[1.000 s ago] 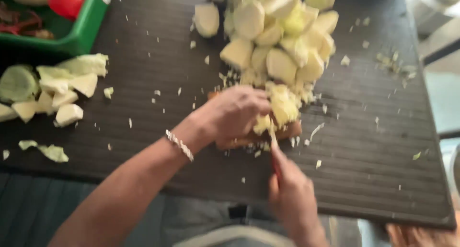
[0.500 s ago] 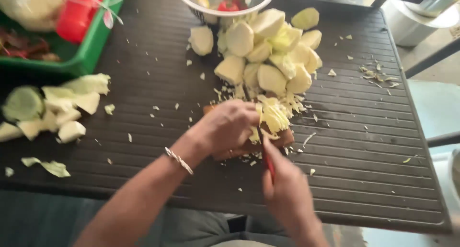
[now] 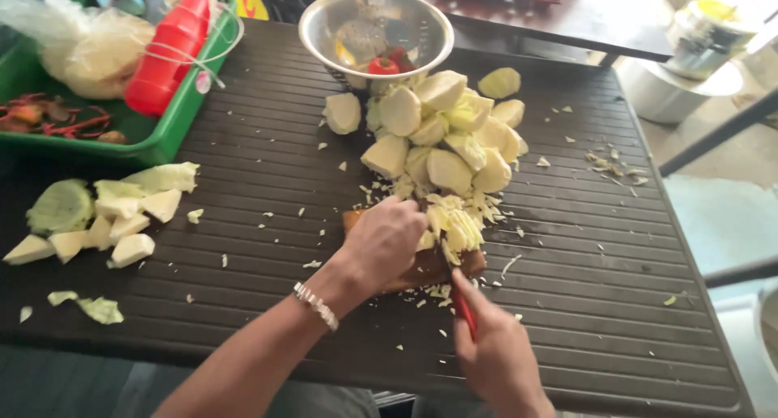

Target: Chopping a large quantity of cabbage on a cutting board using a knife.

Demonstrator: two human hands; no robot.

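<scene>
Near the lower middle of the frame, the left hand (image 3: 387, 241) presses down on a cabbage piece (image 3: 454, 228), its fingers curled over the pale, partly shredded leaves and holding them in place on a small brown cutting board (image 3: 474, 262). The wrist carries a beaded silver bracelet (image 3: 316, 304). Just below and right of it, the right hand (image 3: 494, 357) has its fingers closed around the red handle of a knife (image 3: 463, 311), whose blade points up the frame into the shreds; the blade itself is mostly hidden among the cabbage. The board sits on a dark ribbed table (image 3: 616, 304), which is scattered with small pale scraps.

Directly above the board, touching the shredded leaves, lies a heap of cabbage chunks (image 3: 442, 138) in large wedges. Above that heap, at the top middle, stands a steel bowl (image 3: 324, 29) with red tomatoes (image 3: 385, 64) inside. At the upper left a green tray (image 3: 174, 130) holds a red squeeze bottle (image 3: 170, 57), a clear plastic bag (image 3: 89, 49) and some dried red chillies (image 3: 57, 118). At the left edge, well apart from the hands, lie more cabbage pieces (image 3: 121, 219), and a few loose leaf bits (image 3: 93, 307) rest below them.
</scene>
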